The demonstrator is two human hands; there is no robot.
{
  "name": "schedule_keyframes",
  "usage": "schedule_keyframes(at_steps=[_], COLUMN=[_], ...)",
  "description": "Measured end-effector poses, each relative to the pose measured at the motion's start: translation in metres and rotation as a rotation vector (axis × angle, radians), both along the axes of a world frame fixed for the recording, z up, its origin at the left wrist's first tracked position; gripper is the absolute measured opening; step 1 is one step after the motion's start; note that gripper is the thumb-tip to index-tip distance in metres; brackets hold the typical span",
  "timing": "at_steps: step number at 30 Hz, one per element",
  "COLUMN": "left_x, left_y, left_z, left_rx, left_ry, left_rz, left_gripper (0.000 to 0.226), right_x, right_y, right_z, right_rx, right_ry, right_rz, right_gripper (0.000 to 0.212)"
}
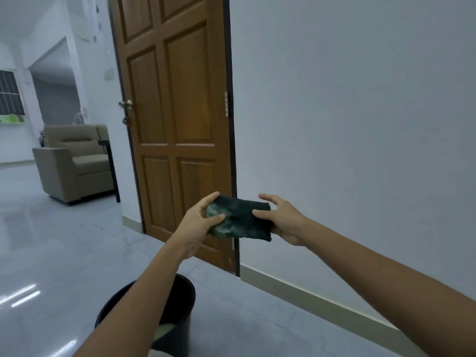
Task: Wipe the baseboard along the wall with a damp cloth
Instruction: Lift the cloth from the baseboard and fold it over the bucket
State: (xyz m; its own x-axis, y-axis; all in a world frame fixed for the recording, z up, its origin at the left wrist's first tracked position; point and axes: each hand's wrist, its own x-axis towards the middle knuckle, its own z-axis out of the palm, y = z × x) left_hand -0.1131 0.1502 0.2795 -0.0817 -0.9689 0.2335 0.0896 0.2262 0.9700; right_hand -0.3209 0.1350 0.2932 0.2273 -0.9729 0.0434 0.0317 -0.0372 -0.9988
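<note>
A dark green cloth, folded into a thick pad, is held up in front of me at about knee height of the door. My left hand grips its left end, thumb on the front. My right hand pinches its right end, with the upper fingers spread. The pale beige baseboard runs along the foot of the white wall, from the door frame down to the lower right. Both hands are well above it and apart from it.
A black bucket stands on the glossy tiled floor below my left forearm. A brown panelled wooden door is shut to the left of the wall. A beige armchair sits further back on the left.
</note>
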Motion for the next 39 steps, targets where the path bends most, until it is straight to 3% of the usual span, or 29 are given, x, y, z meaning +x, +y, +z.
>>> schedule_keyframes(at_steps=[2,5,8,12,14,18,22,26,30,35,39], left_x=[0.008,0.022,0.037,0.058,0.071,0.088,0.091,0.101,0.109,0.114,0.111], left_y=[0.004,0.006,0.005,-0.008,-0.019,-0.040,-0.070,-0.111,-0.133,-0.155,-0.157], left_z=[-0.004,-0.017,-0.034,-0.063,-0.081,-0.123,-0.165,-0.215,-0.257,-0.307,-0.329], left_rx=[-0.010,-0.058,-0.074,-0.037,-0.028,0.120,0.212,0.237,0.324,0.433,0.529], left_ry=[-0.097,-0.411,-0.606,-0.724,-0.685,-0.549,-0.489,-0.639,-0.690,-0.697,-0.587], left_rz=[0.032,0.191,0.370,0.392,0.400,0.425,0.575,0.690,0.720,0.709,0.710], left_gripper=[0.057,0.055,0.033,0.009,0.010,0.020,0.023,0.021,0.021,0.023,0.028], right_x=[0.003,0.013,0.030,0.060,0.073,0.097,0.134,0.168,0.187,0.193,0.195], right_y=[0.005,0.005,-0.003,-0.027,-0.043,-0.067,-0.094,-0.136,-0.158,-0.174,-0.177], right_z=[0.003,-0.001,-0.016,-0.053,-0.076,-0.116,-0.168,-0.229,-0.277,-0.335,-0.360], right_rx=[-0.018,-0.081,-0.207,-0.282,-0.235,-0.041,0.087,0.124,0.212,0.329,0.402], right_ry=[0.083,0.282,0.548,0.779,0.757,0.509,0.316,0.391,0.435,0.400,0.401], right_rz=[0.060,0.064,0.020,-0.030,-0.014,0.090,-0.016,-0.159,-0.165,-0.210,-0.104], right_gripper=[0.062,0.061,0.043,0.013,0.005,0.013,0.013,0.015,0.014,0.018,0.028])
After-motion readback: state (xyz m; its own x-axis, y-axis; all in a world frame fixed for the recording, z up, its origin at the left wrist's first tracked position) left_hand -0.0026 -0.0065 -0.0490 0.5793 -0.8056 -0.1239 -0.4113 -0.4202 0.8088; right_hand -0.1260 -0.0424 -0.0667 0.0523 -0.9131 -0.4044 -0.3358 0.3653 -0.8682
